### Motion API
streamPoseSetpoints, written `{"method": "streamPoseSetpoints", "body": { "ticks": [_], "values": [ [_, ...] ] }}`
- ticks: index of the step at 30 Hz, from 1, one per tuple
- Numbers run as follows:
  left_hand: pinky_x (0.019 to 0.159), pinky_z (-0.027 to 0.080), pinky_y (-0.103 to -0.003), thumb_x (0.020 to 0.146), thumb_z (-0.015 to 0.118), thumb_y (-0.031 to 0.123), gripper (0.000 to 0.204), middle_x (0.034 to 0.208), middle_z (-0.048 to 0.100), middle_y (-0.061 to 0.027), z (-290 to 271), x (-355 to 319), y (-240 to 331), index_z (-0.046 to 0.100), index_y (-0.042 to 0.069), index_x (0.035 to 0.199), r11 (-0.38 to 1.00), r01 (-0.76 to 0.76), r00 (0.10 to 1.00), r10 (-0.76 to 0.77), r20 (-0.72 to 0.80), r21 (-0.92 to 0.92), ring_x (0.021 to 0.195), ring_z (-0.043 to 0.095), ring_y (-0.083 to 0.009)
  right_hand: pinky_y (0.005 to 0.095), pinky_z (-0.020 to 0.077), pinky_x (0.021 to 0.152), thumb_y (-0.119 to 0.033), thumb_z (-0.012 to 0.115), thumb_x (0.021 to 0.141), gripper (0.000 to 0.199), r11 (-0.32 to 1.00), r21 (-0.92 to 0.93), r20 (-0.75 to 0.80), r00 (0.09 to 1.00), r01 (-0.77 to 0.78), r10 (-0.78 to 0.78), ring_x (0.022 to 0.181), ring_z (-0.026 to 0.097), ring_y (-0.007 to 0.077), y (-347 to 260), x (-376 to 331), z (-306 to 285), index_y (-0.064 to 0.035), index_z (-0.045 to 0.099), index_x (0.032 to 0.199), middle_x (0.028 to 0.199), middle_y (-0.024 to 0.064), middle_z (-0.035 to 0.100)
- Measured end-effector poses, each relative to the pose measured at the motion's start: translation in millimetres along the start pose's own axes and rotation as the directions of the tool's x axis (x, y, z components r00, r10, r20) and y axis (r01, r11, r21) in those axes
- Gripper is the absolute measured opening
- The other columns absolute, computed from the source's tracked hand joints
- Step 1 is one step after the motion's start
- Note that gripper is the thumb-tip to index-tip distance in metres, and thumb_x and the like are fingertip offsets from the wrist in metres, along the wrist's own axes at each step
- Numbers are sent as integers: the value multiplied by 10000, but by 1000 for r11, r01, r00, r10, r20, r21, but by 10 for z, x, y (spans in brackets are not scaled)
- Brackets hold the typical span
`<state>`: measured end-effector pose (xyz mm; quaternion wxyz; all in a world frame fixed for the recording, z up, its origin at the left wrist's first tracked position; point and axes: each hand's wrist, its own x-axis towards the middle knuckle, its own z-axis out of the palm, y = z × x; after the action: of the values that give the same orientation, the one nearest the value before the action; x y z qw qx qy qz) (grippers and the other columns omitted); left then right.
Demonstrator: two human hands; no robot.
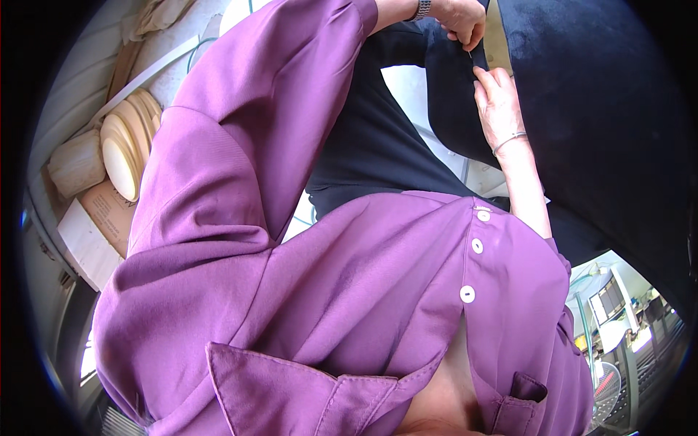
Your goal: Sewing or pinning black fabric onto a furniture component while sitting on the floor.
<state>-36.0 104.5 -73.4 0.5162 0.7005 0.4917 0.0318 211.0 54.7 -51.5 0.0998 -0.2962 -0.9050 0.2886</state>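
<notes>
A large piece of dark navy fabric (pixel 582 109) fills the upper right and drapes down over my lap. At the top, my left hand (pixel 459 18), with a metal watch on its wrist, pinches a thin needle-like thing (pixel 470 54) at the fabric's folded edge. Just below it, my right hand (pixel 498 102), wearing a thin bracelet, grips the same edge with its fingertips close to the left hand's. My purple shirt (pixel 327 291) with white buttons covers most of the lower view.
Several rolls of beige tape (pixel 123 149) lean against a cardboard box (pixel 109 211) at the left. At the lower right are a desk with monitors (pixel 607 298) and a wire rack (pixel 640 363).
</notes>
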Motion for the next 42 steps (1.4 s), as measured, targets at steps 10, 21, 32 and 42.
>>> {"method": "streamPoseSetpoints", "body": {
  "ticks": [10, 21, 32, 42],
  "values": [
    [571, 533, -311, 849, 661, 92, 180, 728, 736, -35, 44, 5, 17, 822, 151, 903, 995, 100, 995, -99, 17, -8, 630, 674, -169, 372, 518, 846, 21, 687, 890, 276, 994, -112, 57, 998, 14, -8, 936, 583, 280, -62, 37, -9, -35, 700, 1159, 946, 101, 554],
    [692, 588, -393, 797, 665, 154, 105, 816, 724, -111, 434, -413, 267, 763, 127, 822, 880, 23, 801, 268, -535, 474, 794, 719, -320, 382, 495, 830, 54, 616, 903, 280, 998, 55, 40, 999, 11, -14, 927, 567, 310, -62, 10, 9, 16, 661, 1176, 1002, 141, 518],
    [655, 589, -403, 871, 655, 91, 96, 742, 694, -168, 753, -371, 515, 697, 10, 900, 896, 119, 785, 179, -593, 428, 739, 729, -336, 392, 508, 887, 8, 602, 949, 231, 999, 4, 18, 999, 44, -44, 999, 596, 343, -80, -62, -25, 21, 640, 1177, 1075, 178, 554],
    [689, 583, -429, 838, 632, 130, 157, 804, 708, -211, 876, -293, 863, 708, 0, 795, 915, 132, 773, 145, -618, 380, 799, 735, -338, 464, 488, 987, -81, 624, 944, 290, 999, -2, -3, 999, 38, -38, 1150, 566, 434, -246, -83, -107, 30, 627, 1212, 1247, 262, 576]
  ]
}}
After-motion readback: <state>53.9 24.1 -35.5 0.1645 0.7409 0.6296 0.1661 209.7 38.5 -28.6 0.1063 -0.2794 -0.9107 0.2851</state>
